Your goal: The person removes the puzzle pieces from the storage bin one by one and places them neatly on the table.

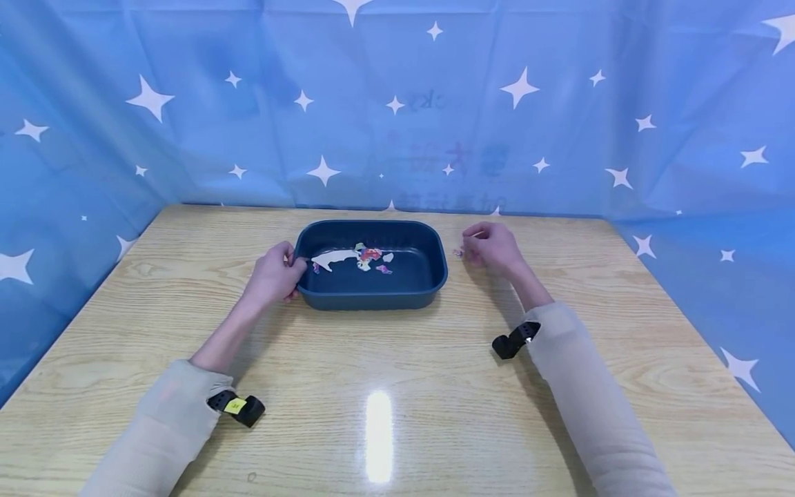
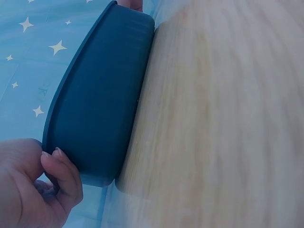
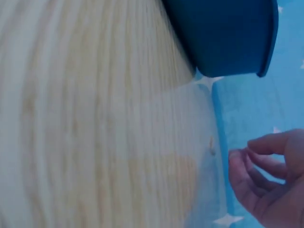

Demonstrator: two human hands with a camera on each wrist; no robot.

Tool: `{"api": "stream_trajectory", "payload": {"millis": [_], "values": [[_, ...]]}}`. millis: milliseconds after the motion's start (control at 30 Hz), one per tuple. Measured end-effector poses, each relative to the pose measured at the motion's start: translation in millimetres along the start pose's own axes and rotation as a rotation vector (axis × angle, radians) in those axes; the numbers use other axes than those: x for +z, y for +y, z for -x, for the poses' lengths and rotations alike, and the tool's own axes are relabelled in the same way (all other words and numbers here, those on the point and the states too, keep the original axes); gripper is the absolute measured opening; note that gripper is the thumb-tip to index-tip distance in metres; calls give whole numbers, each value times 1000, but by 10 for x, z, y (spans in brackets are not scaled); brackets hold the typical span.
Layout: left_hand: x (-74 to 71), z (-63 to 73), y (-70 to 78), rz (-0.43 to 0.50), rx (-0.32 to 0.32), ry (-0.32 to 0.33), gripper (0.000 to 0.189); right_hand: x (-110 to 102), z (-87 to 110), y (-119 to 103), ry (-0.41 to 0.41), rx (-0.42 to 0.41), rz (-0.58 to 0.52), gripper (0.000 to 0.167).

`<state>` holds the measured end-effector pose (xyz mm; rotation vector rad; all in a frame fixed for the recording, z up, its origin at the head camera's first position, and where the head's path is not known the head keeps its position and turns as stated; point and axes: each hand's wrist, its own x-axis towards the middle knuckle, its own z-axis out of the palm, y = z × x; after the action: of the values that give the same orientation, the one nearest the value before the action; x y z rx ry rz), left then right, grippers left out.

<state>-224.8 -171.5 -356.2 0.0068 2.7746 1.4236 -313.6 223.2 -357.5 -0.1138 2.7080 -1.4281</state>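
Note:
A dark blue rectangular plastic basin point(image 1: 373, 301) stands on the wooden table. My left hand point(image 1: 273, 273) grips its left end, thumb over the rim and fingers curled beneath, as the left wrist view also shows. Inside lie a long white scrap point(image 1: 335, 256) and several small colourful scraps point(image 1: 370, 254), like torn paper or stickers. To the right of the basin, my right hand point(image 1: 495, 248) hovers low with loosely curled fingers, thumb and fingertips close together and nothing visible between them. Beside those fingertips a small pinkish scrap point(image 1: 458, 252) lies on the table.
The pale wooden table point(image 1: 298, 386) spreads in front of the basin. A blue curtain point(image 1: 385, 138) with white stars hangs behind it and along both sides. Black wrist cameras point(image 1: 248, 410) sit at the light sleeves.

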Motion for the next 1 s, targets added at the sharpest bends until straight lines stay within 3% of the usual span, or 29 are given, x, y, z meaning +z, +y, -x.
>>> {"api": "stream_trajectory", "payload": {"millis": [567,767,1000], "values": [[17,-19,2,-9,-15,7,15,148,75,-506,86,-285,-96,26],[21,-13,0,-1,-11,8,15,255,116,-654,42,-356,-92,25],[24,-12,-3,-9,-19,14,15,408,119,-748,-45,-339,-70,25]]}}
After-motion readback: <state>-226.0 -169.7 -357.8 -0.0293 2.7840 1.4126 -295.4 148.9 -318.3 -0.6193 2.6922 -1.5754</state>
